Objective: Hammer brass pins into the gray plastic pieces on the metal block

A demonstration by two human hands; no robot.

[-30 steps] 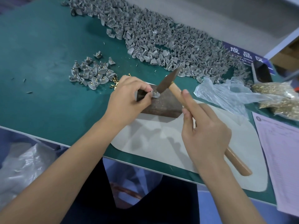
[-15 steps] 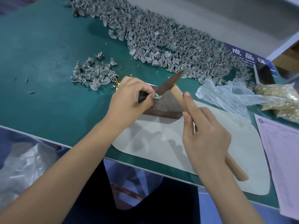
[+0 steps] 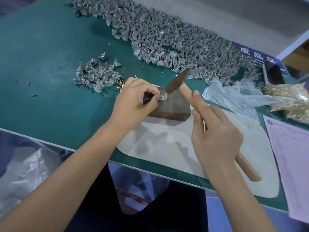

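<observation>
The left hand [image 3: 133,99] pinches a gray piece [image 3: 162,96] on the metal block [image 3: 168,106], its fingertips at the piece's left edge. The right hand [image 3: 215,136] grips the wooden handle of a hammer [image 3: 178,81], forefinger stretched along the shaft; the head hangs tilted just above the piece. The block stands on the far edge of a pale mat [image 3: 167,144] on the green table [image 3: 41,64]. Left of the block lie a small heap [image 3: 97,76] of gray pieces and a few loose pins [image 3: 120,82]. A large heap [image 3: 167,41] runs along the far side. To the right are a clear bag [image 3: 237,96], a bag of pins [image 3: 287,97], a blue label [image 3: 255,54] and a printed sheet [image 3: 291,156].
</observation>
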